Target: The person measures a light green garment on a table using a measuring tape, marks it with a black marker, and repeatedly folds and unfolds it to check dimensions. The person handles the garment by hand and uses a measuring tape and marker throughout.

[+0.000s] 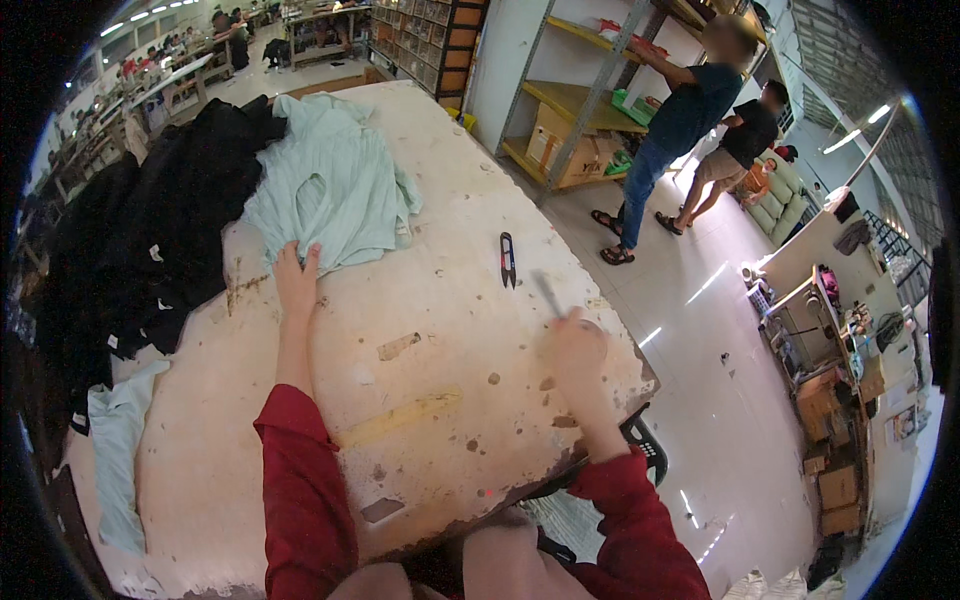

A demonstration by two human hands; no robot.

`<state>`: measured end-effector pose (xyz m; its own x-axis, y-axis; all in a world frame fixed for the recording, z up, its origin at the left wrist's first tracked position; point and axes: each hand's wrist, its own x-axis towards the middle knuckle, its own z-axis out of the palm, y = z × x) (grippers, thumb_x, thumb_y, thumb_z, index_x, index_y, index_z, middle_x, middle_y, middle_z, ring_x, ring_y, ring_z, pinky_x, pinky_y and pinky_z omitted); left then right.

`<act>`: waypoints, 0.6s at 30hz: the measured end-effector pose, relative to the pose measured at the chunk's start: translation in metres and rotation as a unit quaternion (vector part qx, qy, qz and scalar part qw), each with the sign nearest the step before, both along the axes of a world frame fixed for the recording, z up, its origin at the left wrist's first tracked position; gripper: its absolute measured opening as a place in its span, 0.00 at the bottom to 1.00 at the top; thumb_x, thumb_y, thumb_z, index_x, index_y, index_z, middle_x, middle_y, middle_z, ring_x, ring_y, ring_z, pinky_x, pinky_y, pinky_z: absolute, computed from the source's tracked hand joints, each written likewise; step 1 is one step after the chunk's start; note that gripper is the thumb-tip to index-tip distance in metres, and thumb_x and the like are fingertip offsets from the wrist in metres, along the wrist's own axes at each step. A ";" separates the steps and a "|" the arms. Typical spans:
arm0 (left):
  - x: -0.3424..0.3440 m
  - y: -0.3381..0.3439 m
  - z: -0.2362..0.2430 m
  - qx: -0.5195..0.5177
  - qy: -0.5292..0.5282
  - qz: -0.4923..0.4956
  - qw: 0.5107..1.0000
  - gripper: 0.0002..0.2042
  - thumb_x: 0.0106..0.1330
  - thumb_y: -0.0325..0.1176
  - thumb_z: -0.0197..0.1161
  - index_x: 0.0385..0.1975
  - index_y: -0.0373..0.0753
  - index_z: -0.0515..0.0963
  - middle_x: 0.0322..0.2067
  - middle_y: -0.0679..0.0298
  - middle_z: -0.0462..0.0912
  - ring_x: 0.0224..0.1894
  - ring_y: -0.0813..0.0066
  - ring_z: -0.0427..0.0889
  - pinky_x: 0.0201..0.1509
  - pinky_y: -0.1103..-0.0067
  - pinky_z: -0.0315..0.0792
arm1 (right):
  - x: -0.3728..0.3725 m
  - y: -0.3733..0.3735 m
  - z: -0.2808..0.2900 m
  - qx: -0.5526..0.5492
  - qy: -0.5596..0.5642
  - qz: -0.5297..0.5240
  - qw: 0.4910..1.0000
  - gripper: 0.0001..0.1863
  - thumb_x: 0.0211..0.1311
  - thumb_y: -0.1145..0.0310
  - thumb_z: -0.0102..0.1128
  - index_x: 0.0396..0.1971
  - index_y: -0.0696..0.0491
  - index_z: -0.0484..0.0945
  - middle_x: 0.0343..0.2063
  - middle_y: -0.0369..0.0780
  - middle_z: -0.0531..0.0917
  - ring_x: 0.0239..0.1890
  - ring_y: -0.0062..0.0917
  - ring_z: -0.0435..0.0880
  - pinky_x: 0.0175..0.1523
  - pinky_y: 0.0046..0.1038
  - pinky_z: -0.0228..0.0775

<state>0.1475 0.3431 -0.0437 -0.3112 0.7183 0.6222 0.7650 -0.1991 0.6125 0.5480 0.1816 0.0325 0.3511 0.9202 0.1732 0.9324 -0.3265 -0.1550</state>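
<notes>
A pale mint-green garment (335,180) lies crumpled on the worn table (430,330), toward its far left. My left hand (296,270) rests on the garment's near edge, thumb and fingers apart and laid on the cloth. Over the right part of the table, my right hand (578,345) is closed around a slim greyish thing (548,293), too smeared by motion to name. Just left of it lies a pair of thread snips (508,260) with a dark blue handle, touched by neither hand.
Black garments (150,210) are heaped along the table's left side. A folded pale-green cloth piece (120,460) lies near the front left. Metal shelving (560,100) with boxes stands beyond the right edge, where two people (665,135) stand. A black plastic crate (645,447) sits below the table's right corner.
</notes>
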 end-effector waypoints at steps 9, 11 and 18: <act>0.020 -0.023 0.076 -0.028 -0.558 -0.202 0.805 0.10 0.66 0.36 0.55 0.43 0.40 0.71 0.39 0.66 0.74 0.44 0.79 0.73 0.47 0.79 0.67 | 0.053 -0.065 0.003 0.070 0.046 0.066 0.994 0.14 0.70 0.59 0.48 0.38 0.56 0.70 0.27 0.52 0.81 0.33 0.50 0.78 0.37 0.48 0.68; 0.012 -0.033 0.098 0.022 -0.598 -0.276 0.752 0.11 0.66 0.35 0.54 0.46 0.39 0.70 0.43 0.67 0.74 0.46 0.76 0.73 0.53 0.77 0.68 | 0.053 -0.028 -0.010 0.105 0.057 0.108 0.987 0.14 0.69 0.58 0.49 0.37 0.56 0.70 0.26 0.51 0.81 0.32 0.49 0.78 0.38 0.47 0.68; -0.018 -0.069 0.152 0.146 -0.552 -0.403 0.715 0.20 0.64 0.20 0.50 0.57 0.32 0.62 0.56 0.57 0.68 0.60 0.60 0.71 0.69 0.67 0.62 | 0.011 0.051 0.010 0.137 -0.038 0.131 0.981 0.27 0.61 0.54 0.60 0.52 0.57 0.69 0.42 0.49 0.80 0.43 0.47 0.77 0.49 0.47 0.66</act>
<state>0.1293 0.2739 0.1084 -0.2868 0.8313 0.4762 -0.5882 -0.5451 0.5974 0.5594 0.2329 0.0426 0.0853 0.8927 0.4425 0.9911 -0.0304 -0.1297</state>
